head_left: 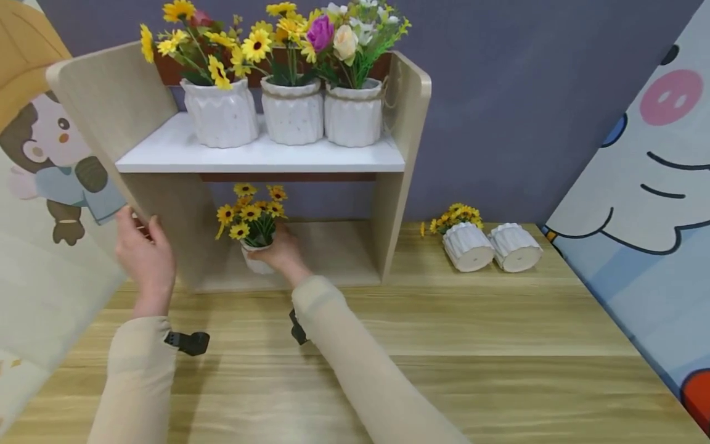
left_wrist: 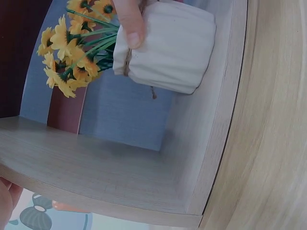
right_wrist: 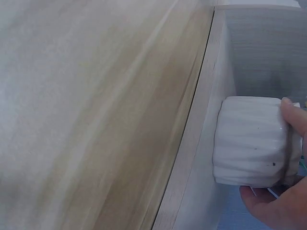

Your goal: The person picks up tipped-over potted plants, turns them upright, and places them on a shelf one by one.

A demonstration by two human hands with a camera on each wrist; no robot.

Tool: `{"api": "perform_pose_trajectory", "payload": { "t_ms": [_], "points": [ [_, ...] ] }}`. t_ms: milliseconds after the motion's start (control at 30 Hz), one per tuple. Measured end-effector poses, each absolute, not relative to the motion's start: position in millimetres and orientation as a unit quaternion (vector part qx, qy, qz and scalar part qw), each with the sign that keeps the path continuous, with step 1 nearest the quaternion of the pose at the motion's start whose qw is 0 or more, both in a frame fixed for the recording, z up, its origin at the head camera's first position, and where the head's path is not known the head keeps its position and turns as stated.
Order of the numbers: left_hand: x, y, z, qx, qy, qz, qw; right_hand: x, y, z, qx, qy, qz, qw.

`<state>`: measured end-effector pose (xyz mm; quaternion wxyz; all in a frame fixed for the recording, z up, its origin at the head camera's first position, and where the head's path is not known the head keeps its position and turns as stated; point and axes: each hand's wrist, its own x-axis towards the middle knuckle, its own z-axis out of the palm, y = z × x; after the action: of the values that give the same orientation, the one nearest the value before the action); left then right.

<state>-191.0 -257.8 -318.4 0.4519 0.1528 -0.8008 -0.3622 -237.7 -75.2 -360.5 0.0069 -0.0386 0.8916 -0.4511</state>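
My right hand (head_left: 284, 251) grips the upper part of a white ribbed flowerpot (right_wrist: 249, 141) with yellow artificial sunflowers (head_left: 252, 213). The pot stands upright on the lower board of a wooden shelf (head_left: 327, 253), left of its middle. In the left wrist view, twine circles the neck of the pot (left_wrist: 172, 48), and a fingertip lies against it. My left hand (head_left: 146, 262) is at the front edge of the shelf's left side panel (head_left: 177, 246), its fingers loosely bent on the outer side. The left wrist view shows only a small part of that hand (left_wrist: 5, 203).
On the upper white board (head_left: 261, 159) stand three potted flower arrangements (head_left: 224, 117). Right of the shelf, two white pots (head_left: 468, 246) lie on their sides on the wooden table (head_left: 471, 327), yellow flowers behind them. A dark wall (head_left: 499, 111) rises at the back.
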Motion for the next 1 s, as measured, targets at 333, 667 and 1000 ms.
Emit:
{"api": "perform_pose_trajectory", "payload": {
  "t_ms": [333, 667, 1000],
  "points": [
    [-193, -256, -316, 0.152, -0.798, -0.369, 0.452, -242, -72, -360, -0.055, 0.893, -0.446, 0.016],
    [-191, -257, -320, 0.153, -0.802, -0.367, 0.446, -235, -64, -366, -0.111, 0.882, -0.458, 0.004],
    [-192, -258, -320, 0.15, -0.8, -0.366, 0.451, -227, -43, -356, -0.171, 0.921, -0.351, -0.004]
  ]
}}
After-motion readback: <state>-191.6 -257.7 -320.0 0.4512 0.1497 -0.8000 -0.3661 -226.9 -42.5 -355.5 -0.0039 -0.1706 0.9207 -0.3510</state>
